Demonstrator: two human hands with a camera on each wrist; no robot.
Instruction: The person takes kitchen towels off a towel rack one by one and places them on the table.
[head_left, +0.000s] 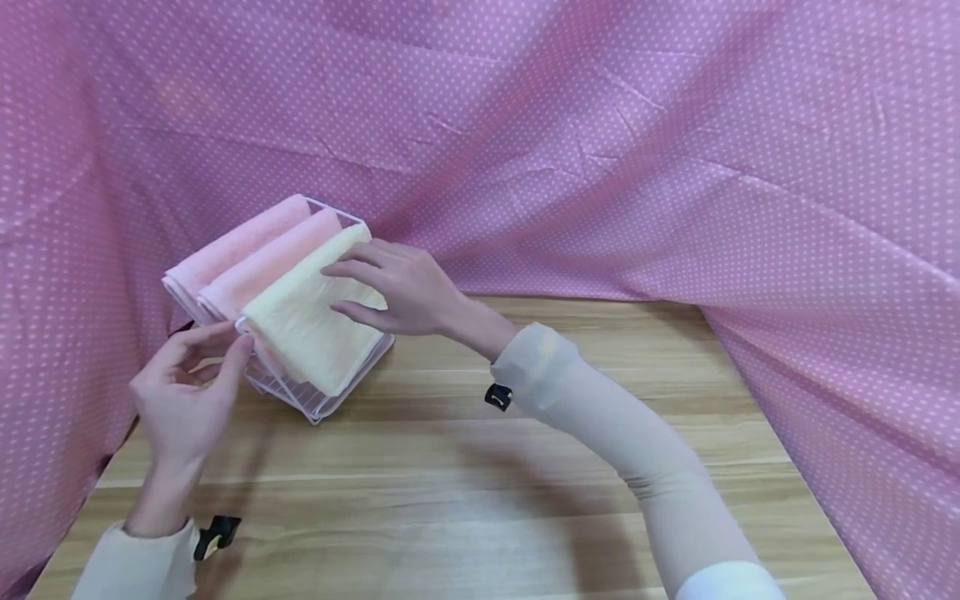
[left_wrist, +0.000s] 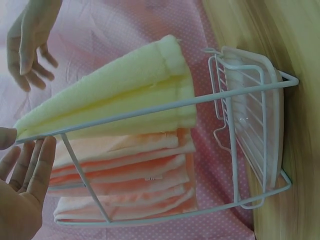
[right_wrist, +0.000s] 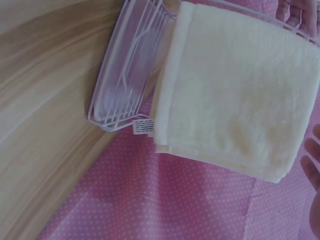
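A pale yellow towel (head_left: 315, 317) hangs folded over one side of a white wire rack (left_wrist: 165, 106), beside two pink towels (head_left: 262, 250) draped on the same rack. At the rack's near upper corner, my left hand (head_left: 187, 392) pinches the wire between thumb and fingers, right by the yellow towel's corner. My right hand (head_left: 405, 287) has loosely spread fingers over the yellow towel's outer face in the head view. In the right wrist view its fingers (right_wrist: 312, 150) stand apart from the towel's edge. A small printed label (right_wrist: 143, 126) sticks out from the towel's lower edge.
Under the rack's wires lies a clear shallow tray (left_wrist: 275, 125), low above the wooden table (head_left: 465, 500). A pink cloth with white dots (head_left: 525, 150) hangs behind and at both sides, close to the rack's back.
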